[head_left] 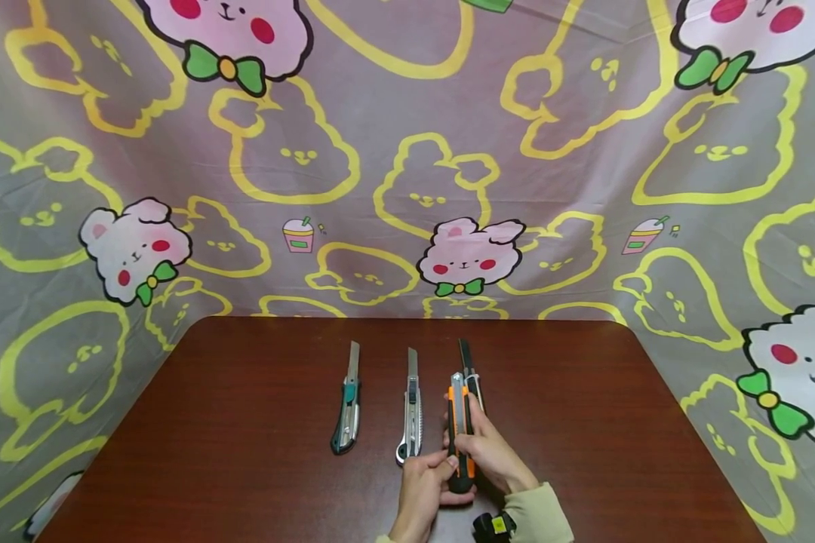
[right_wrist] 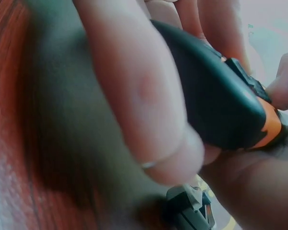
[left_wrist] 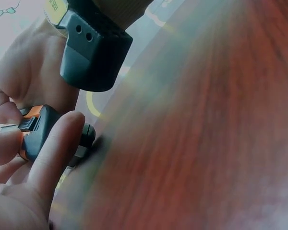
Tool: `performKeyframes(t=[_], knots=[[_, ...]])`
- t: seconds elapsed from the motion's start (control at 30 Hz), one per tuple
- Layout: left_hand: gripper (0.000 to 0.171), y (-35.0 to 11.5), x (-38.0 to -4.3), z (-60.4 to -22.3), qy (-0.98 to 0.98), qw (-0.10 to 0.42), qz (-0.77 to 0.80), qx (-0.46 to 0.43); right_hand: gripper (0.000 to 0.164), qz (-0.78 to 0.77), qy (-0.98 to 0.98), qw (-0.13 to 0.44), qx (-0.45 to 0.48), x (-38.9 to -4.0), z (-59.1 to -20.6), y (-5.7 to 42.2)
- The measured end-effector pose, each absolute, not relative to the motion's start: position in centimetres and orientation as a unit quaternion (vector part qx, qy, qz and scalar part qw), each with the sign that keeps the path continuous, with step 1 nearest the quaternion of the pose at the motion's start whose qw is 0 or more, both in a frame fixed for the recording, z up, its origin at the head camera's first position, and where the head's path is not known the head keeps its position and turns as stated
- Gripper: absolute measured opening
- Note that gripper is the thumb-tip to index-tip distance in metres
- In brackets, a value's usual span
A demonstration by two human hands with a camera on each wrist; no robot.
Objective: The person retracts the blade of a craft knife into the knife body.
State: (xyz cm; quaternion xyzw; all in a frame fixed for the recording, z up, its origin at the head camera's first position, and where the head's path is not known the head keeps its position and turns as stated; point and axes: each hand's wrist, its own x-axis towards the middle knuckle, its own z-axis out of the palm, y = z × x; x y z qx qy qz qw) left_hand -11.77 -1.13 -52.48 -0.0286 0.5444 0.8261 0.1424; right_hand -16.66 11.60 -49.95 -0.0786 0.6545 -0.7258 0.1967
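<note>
Both hands hold an orange-and-black utility knife (head_left: 459, 422), its silver nose pointing away toward the far edge. My right hand (head_left: 499, 452) grips the body from the right, thumb laid across its face. Lower down, my left hand (head_left: 419, 486) pinches the black butt end (left_wrist: 48, 129), with fingers reaching beneath it. A black-bladed cutter (head_left: 471, 369) lies just behind the held knife, partly hidden by it. To the left rests a silver snap-off cutter (head_left: 413, 403), its lower end close to the left hand. Farther left is a teal-and-black cutter (head_left: 348, 411). These three have their blades out.
The reddish-brown wooden table (head_left: 244, 422) has rounded far corners. Behind it and at the sides hangs a grey cloth (head_left: 353, 166) with cartoon animals. A black wrist camera (head_left: 494, 526) sits on the right wrist, below a pale sleeve (head_left: 538, 513).
</note>
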Motion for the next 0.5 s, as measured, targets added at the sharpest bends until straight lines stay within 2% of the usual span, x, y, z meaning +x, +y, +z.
performKeyframes(t=[0.37, 0.5], knots=[[0.044, -1.13, -11.68, -52.88, 0.553, 0.133, 0.822, -0.006, 0.084, -0.696, 0.686, 0.19, -0.094, -16.45, -49.94, 11.9], [0.042, -0.92, -11.7, -52.87, 0.54, 0.135, 0.831, -0.005, 0.081, -0.701, 0.681, 0.188, -0.099, -16.51, -49.63, 12.21]])
